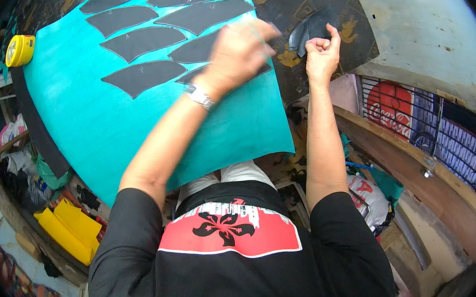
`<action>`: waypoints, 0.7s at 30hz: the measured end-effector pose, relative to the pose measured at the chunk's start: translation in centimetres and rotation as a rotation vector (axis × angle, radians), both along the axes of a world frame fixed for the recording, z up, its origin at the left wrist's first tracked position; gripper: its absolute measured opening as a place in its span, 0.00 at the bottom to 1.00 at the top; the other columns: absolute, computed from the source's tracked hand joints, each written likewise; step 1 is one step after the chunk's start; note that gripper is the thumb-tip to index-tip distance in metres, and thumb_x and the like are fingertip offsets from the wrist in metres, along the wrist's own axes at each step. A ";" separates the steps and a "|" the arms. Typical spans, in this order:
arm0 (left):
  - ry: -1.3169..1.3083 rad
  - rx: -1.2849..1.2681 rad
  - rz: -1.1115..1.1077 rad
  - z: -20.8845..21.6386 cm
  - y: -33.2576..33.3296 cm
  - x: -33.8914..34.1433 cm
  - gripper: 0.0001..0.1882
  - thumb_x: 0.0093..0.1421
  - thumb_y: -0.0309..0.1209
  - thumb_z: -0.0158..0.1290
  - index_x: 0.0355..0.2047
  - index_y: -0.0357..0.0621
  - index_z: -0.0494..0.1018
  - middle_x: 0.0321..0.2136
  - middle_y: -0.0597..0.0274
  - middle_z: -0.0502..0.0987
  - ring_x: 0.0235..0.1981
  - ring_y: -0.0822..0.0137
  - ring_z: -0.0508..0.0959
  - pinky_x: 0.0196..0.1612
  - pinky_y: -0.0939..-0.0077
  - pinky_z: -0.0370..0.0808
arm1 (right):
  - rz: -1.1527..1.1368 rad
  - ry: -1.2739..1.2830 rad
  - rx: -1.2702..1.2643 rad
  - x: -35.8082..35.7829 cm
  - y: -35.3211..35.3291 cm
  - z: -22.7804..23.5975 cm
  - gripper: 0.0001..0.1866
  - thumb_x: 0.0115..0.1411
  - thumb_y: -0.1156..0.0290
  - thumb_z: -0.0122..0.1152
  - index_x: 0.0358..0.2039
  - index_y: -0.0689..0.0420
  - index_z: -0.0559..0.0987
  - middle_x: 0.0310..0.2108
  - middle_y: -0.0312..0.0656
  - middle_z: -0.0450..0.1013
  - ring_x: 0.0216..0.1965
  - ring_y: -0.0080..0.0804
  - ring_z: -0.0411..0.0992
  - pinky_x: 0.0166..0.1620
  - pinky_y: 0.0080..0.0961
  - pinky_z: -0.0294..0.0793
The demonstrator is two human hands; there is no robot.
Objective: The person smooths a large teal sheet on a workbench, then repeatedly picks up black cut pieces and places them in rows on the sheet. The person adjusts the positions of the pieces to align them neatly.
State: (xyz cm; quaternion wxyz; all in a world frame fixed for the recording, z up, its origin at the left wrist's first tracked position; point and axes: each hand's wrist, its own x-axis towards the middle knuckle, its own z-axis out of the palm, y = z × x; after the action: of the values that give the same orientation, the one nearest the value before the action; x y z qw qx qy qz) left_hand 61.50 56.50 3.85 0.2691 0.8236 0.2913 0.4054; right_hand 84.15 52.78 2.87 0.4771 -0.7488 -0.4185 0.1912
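A large teal sheet point(97, 110) covers the work table in front of me, its near edge hanging toward my lap. Several black cut pieces point(144, 76) with curved edges and pale handwritten marks lie in rows on it. My left hand point(239, 56), a watch at its wrist, is over the pieces on the right; motion smears its fingers, and whatever it may hold does not show. To the right of the sheet, my right hand point(323, 59) has its fingers curled at the edge of a dark, bent black piece point(307, 33), which it appears to grip.
A yellow round container point(20, 51) sits at the sheet's left edge. The patterned dark table cover point(350, 21) shows at the far right. Beyond a wooden ledge point(417, 158) is a metal grille point(443, 124). Bags and yellow material point(70, 229) lie low on the left.
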 end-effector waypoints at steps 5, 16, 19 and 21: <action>0.420 -0.048 0.018 -1.9 -4.1 6.6 0.30 0.66 0.52 0.47 0.63 0.50 0.65 0.66 0.61 0.63 0.69 0.56 0.57 0.69 0.38 0.45 | 0.097 0.115 0.137 1.3 0.1 -0.3 0.33 0.49 0.87 0.59 0.57 0.58 0.67 0.26 0.33 0.72 0.27 0.17 0.70 0.35 0.16 0.72; 0.340 -0.082 0.072 -2.8 -3.7 7.4 0.26 0.65 0.49 0.51 0.59 0.50 0.69 0.60 0.61 0.69 0.64 0.58 0.65 0.69 0.36 0.41 | -0.104 -0.110 0.652 9.3 -2.5 14.2 0.27 0.53 0.91 0.59 0.52 0.59 0.69 0.29 0.39 0.74 0.31 0.20 0.69 0.38 0.16 0.70; -0.024 -0.235 0.079 -1.4 -2.9 5.5 0.22 0.61 0.41 0.58 0.54 0.50 0.72 0.57 0.57 0.71 0.61 0.56 0.69 0.69 0.37 0.45 | 0.063 0.071 0.582 5.3 -4.8 16.6 0.27 0.53 0.91 0.59 0.54 0.61 0.70 0.32 0.41 0.75 0.35 0.21 0.71 0.43 0.18 0.72; -0.311 -0.197 0.127 0.2 -3.3 3.8 0.22 0.59 0.35 0.60 0.54 0.50 0.72 0.54 0.55 0.73 0.60 0.57 0.70 0.68 0.58 0.57 | 0.201 0.236 0.502 2.1 -6.5 17.4 0.26 0.54 0.90 0.58 0.55 0.63 0.71 0.36 0.41 0.75 0.38 0.23 0.73 0.45 0.19 0.72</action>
State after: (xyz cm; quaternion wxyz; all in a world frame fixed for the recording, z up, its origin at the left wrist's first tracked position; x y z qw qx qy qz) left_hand 65.25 53.22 4.06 0.3640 0.7006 0.3357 0.5137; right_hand 86.30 46.32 20.24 0.6713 -0.5347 -0.4665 0.2139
